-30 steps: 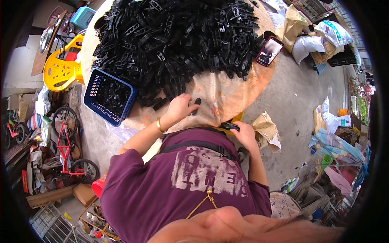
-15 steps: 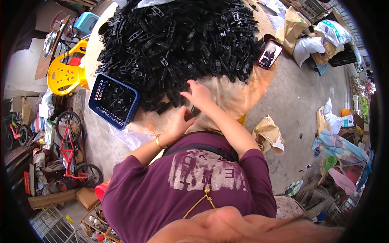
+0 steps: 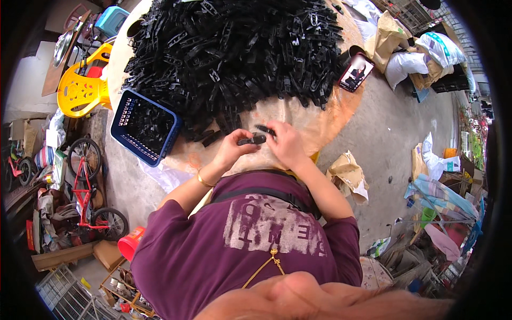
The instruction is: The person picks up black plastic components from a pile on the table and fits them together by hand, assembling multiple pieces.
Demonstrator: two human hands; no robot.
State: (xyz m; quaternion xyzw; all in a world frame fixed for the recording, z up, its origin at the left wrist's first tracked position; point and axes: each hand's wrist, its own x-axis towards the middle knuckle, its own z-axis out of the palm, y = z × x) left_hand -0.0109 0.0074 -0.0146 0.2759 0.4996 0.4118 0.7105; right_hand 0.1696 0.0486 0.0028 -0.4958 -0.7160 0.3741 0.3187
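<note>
Round table with an orange-tan cover (image 3: 320, 128); big heap of black plastic pieces (image 3: 240, 53) over its far side. Blue basket (image 3: 133, 148), more black pieces inside, at the table's left edge. Left hand (image 3: 233, 150) and right hand (image 3: 288, 144) close together over the near edge, just short of the heap. Left thumb and fingers pinch one black clip (image 3: 255, 140); right fingertips pinch a slimmer black part (image 3: 265, 129) just beside it, blurred, can't tell if touching. Both probably light, stiff, a bit slick, not very fragile; best held by the long sides near mid-length.
</note>
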